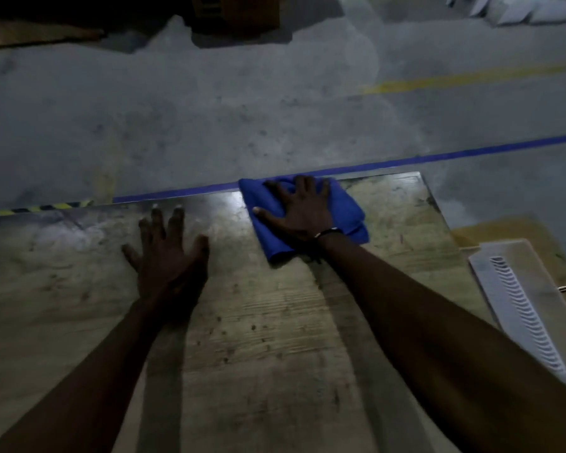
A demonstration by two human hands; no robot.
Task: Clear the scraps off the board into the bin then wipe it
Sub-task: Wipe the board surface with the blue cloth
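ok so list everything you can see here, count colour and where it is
board: one, worn brown wood, fills the lower frame
cloth: one, blue, folded, at the board's far edge, under the right hand
blue floor line: one, blue, on the floor just beyond the board's far edge
yellow floor line: one, faint yellow, farther out on the floor, upper right
hazard tape: one strip, yellow and black, at the far edge on the left
white slotted panel: one, white, lying to the right of the board
floor: grey concrete, upper half
left hand: one, fingers spread flat on the board
right hand: one, fingers spread, presses on the cloth
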